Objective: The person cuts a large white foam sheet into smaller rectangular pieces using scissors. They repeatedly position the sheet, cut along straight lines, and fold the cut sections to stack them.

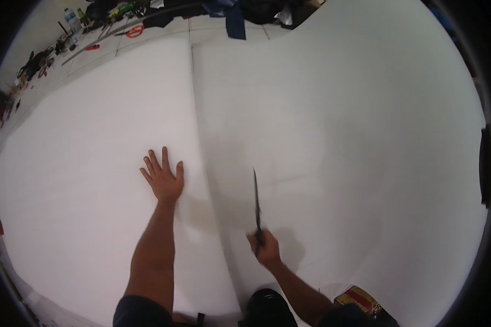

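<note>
Two large white foam sheets lie side by side, the left sheet and the right sheet, meeting along a seam that runs away from me. My left hand presses flat on the left sheet, fingers spread, just left of the seam. My right hand is closed around the handle of a long dark knife. Its blade points away from me over the right sheet, a little right of the seam.
Beyond the sheets, a tiled floor holds scattered tools, red-handled scissors, a plastic bottle, dark cloth and a long thin rod. A patterned item lies near my right elbow.
</note>
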The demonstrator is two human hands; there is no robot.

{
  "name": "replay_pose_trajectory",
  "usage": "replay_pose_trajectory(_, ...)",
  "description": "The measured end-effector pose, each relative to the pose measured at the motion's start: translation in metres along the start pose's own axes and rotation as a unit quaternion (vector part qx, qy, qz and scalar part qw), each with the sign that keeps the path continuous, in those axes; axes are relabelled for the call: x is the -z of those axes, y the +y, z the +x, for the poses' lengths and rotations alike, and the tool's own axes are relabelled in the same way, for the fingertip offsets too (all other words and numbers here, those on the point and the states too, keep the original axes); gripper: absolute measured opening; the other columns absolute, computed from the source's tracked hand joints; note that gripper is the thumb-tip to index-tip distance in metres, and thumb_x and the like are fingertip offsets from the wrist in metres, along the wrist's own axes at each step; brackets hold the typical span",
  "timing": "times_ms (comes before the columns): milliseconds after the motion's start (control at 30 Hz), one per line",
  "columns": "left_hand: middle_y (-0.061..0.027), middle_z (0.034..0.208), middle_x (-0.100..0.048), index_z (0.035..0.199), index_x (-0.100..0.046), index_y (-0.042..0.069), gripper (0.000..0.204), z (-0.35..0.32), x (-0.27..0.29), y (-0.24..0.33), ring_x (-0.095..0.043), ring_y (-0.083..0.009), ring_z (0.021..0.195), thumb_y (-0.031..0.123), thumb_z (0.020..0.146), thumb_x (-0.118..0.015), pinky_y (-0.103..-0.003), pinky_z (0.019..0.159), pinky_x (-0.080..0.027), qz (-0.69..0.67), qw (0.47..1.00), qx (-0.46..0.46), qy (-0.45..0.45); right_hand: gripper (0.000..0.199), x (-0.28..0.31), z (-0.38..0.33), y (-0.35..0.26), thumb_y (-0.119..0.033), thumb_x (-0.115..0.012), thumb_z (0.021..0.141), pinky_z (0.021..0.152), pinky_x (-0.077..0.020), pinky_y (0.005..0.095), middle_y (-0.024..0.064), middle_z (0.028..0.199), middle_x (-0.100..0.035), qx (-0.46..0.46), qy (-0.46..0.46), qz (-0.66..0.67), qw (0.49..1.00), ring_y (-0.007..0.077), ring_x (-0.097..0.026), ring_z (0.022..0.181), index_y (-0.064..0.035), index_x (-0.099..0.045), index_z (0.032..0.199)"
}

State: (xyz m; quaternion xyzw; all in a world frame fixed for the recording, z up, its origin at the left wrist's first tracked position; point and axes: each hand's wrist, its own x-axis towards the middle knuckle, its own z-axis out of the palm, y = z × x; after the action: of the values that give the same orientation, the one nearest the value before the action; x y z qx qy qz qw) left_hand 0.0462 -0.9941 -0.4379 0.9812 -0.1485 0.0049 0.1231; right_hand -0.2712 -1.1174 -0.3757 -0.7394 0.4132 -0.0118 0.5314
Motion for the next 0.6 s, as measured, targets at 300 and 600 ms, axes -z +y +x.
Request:
replay_pose_trajectory(300,-0.0221,0.143,-0.044,0.137,-0.048,0.003,0.055,-0.093,0.093,-0.114,-0.037,-0.0375,0.136,0.031,0.092,-0.064,-0.046,0.113,-0.030,-0.173,0.977,-0.117,0.046,0.048,0.146,-0.364,0.248,-0.033,-0.072,0.084,0.082,-0.0510,0.0455,0.0196,0.100,-0.066,-0.250,0.039,-0.252,0.934,0.0400,-0.064,0.095,0.0007,-0.053,0.113)
replay_pose_trajectory(600,-0.0226,0.124,-0.055,0.125,-0.056,0.003,0.052,-0.513,0.217,-0.311,-0.051,-0.0390,0.118,0.025,0.081,-0.074,-0.045,0.099,-0.044,-0.091,0.996,0.003,0.004,0.067,0.096,-0.527,0.402,-0.035,-0.070,0.084,0.095,-0.0443,0.0464,0.0223,0.126,-0.053,-0.276,0.044,-0.203,0.938,0.0377,-0.052,0.118,-0.0009,-0.043,0.135)
